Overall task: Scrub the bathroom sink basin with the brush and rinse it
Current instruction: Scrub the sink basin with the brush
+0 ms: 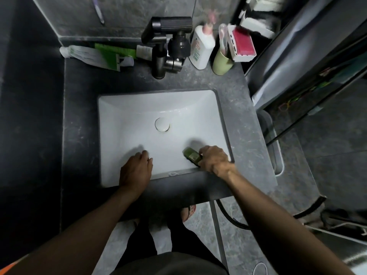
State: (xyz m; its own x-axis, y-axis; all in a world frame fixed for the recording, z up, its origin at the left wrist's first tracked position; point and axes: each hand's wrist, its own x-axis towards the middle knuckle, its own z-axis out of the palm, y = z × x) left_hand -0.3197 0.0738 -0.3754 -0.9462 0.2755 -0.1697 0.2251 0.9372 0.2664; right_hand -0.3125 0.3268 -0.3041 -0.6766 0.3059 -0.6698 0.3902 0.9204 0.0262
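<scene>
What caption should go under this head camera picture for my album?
Right hand holds a green brush against the white sink basin; left hand reaches in too.

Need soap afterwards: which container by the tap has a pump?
The white bottle right of the tap, pink pump on top; the green cup and the flat-lying tube have none.

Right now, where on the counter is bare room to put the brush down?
The counter strip left of the basin is bare, and so is the strip on its right. Behind the basin it is crowded: tubes, the tap, a bottle and a cup sit close together.
</scene>
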